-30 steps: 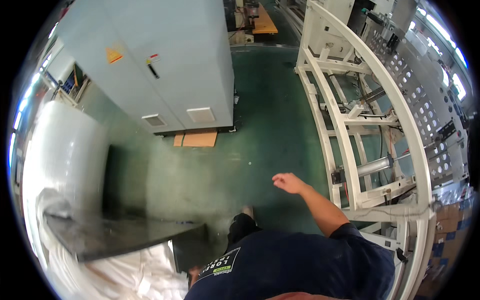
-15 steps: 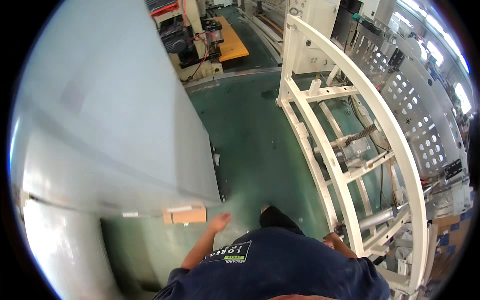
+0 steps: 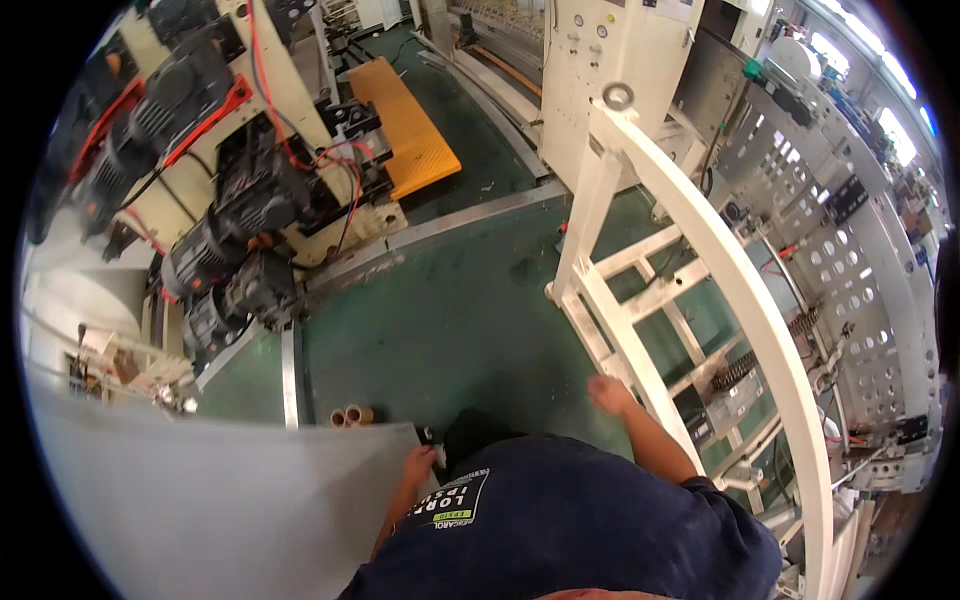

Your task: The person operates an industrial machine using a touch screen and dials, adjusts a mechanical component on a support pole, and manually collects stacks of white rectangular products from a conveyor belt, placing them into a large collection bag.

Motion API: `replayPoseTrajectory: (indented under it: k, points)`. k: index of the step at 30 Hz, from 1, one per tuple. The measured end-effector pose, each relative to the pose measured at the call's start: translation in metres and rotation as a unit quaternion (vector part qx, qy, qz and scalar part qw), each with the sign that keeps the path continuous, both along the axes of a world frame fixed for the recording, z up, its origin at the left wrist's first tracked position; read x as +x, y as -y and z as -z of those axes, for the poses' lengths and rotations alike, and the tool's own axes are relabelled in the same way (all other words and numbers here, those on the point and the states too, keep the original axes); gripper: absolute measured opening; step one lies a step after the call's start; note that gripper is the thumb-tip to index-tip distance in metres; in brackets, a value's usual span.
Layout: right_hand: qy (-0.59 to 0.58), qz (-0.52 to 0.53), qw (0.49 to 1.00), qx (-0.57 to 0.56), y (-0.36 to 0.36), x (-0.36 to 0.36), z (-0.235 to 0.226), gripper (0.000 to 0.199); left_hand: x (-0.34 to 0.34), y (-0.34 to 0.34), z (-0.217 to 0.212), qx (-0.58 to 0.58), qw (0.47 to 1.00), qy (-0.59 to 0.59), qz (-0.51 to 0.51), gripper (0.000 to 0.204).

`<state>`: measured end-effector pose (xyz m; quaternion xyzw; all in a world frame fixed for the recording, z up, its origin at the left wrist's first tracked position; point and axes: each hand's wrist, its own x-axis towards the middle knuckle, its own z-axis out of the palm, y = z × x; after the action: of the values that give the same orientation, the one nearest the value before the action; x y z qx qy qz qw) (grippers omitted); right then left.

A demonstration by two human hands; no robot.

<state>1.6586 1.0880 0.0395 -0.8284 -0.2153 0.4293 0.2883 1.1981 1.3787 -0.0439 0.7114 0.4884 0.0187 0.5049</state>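
Walking the green floor (image 3: 440,320) between grey cabinet (image 3: 200,510) and white frame (image 3: 700,250). Left hand (image 3: 418,466) at the cabinet's corner, grip state can't tell; right hand (image 3: 610,395) empty, fingers loose, near the frame. Advice: stay centred and mind the floor rail (image 3: 290,375).

Orange platform (image 3: 405,125), black motors (image 3: 225,270), cardboard tubes (image 3: 352,415).

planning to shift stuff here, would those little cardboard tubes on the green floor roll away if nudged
Probably yes: the cardboard tubes look round and hollow, so likely light and free to roll on the smooth green floor. The grey cabinet beside them might stop them.
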Motion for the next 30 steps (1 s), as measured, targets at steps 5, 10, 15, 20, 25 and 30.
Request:
replayPoseTrajectory:
  k: [5, 10, 15, 20, 25, 30]
  points:
    - [0.308, -0.079, 0.942, 0.105, -0.246, 0.176, -0.033, 0.029, 0.110, -0.201, 0.023, 0.001, 0.994, -0.104, -0.040, 0.041]
    - [0.291, 0.073, 0.942, 0.153, -0.402, 0.322, -0.047, 0.045, 0.413, -0.401, -0.018, 0.045, 0.991, -0.021, 0.122, 0.043]
    - [0.313, 0.189, 0.901, 0.234, -0.467, 0.444, -0.112, 0.054, 0.734, -0.548, -0.185, 0.139, 0.909, 0.185, 0.348, 0.037]
    - [0.463, 0.262, 0.817, 0.222, -0.539, 0.633, -0.206, 0.061, 0.988, -0.624, -0.295, 0.241, 0.807, 0.322, 0.433, 0.036]
    - [0.688, 0.270, 0.648, 0.183, -0.605, 0.821, -0.377, 0.070, 1.172, -0.642, -0.413, 0.260, 0.746, 0.351, 0.503, 0.043]
    - [0.730, 0.263, 0.617, 0.131, -0.633, 0.906, -0.447, 0.076, 1.303, -0.680, -0.457, 0.373, 0.680, 0.442, 0.450, 0.039]
